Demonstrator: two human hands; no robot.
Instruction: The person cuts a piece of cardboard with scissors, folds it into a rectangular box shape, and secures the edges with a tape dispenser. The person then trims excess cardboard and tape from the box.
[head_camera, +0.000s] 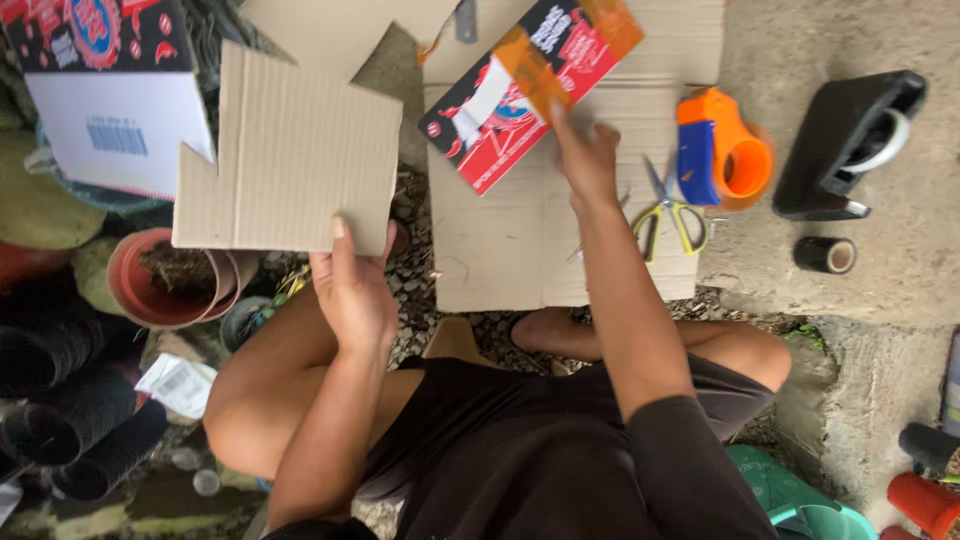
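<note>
My left hand (353, 285) grips the lower edge of a cut piece of brown corrugated cardboard (285, 150) and holds it up at the left. My right hand (587, 160) reaches forward and holds the corner of a red, black and white printed box (520, 95) patched with orange-brown tape. That box hovers over a flat sheet of cardboard (510, 240) lying on the ground in front of my knees.
Yellow-handled scissors (668, 212) and an orange and blue tape dispenser (722, 148) lie right of the sheet. A black desk tape dispenser (848, 140) and a small black roll (826, 255) sit on the concrete. Clay pot (160, 285), black tubes (70, 420) and another printed box (105, 95) are left.
</note>
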